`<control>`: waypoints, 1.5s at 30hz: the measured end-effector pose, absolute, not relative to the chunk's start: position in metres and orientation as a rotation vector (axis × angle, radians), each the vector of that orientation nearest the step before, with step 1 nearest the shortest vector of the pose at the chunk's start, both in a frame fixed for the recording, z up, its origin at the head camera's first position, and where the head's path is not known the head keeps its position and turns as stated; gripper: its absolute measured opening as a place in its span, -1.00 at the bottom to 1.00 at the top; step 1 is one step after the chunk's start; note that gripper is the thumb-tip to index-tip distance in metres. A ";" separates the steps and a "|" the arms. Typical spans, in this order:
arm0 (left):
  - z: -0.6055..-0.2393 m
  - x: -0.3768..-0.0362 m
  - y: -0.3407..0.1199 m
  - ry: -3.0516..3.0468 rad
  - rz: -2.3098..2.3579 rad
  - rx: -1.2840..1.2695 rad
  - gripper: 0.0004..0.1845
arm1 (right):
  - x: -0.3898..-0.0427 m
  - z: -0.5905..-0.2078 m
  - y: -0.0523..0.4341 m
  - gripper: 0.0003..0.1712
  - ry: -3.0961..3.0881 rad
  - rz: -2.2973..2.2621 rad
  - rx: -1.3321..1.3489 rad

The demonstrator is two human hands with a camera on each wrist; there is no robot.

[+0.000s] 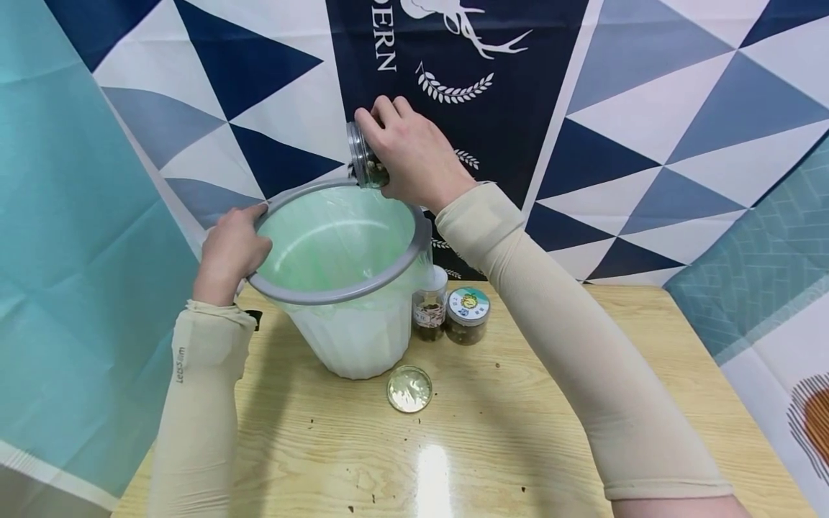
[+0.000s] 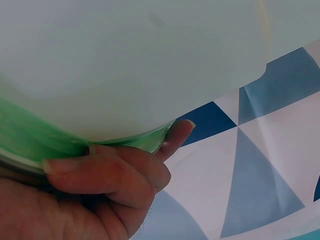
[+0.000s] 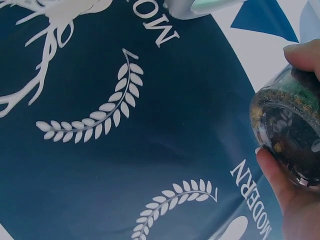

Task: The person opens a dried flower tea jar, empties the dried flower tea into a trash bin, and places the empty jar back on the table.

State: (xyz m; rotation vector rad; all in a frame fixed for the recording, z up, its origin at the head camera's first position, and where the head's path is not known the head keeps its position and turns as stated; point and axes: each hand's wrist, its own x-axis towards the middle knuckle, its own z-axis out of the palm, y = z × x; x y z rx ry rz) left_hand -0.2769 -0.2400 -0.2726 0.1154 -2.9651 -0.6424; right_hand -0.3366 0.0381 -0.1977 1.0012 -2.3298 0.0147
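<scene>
The right hand (image 1: 414, 162) is gripping a clear jar (image 1: 365, 157) of dark bits, tipping it over the back rim of the lined white bin (image 1: 343, 338). The left hand (image 1: 229, 252) is curling its grip around the bin's grey rim (image 1: 337, 291). The bin is standing on the wooden surface (image 1: 518, 432), beside a loose lid (image 1: 409, 389) and two small jars (image 1: 453, 313).

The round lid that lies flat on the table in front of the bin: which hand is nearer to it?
Left, by the head view, though the margin is small. The left hand grips the bin's grey rim, up-left of the lid. The right hand holds a tilted jar above the far rim, farther away.
</scene>
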 end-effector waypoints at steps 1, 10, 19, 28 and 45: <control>-0.273 -0.277 -0.240 -2.964 -0.641 0.116 -0.22 | -0.337 -0.198 0.038 -0.17 -2.320 0.003 1.005; -0.273 -0.278 -0.241 -2.960 -0.627 0.109 -0.22 | -0.336 -0.197 0.038 -0.15 -2.314 -0.023 0.995; -0.273 -0.276 -0.241 -2.960 -0.626 0.113 -0.22 | -0.336 -0.199 0.039 -0.16 -2.311 -0.010 0.998; -0.273 -0.278 -0.241 -2.964 -0.623 0.124 -0.21 | -0.336 -0.199 0.039 -0.15 -2.311 -0.016 1.001; -0.274 -0.278 -0.243 -2.941 -0.674 0.096 -0.22 | -0.338 -0.196 0.037 -0.41 -2.135 -0.189 1.030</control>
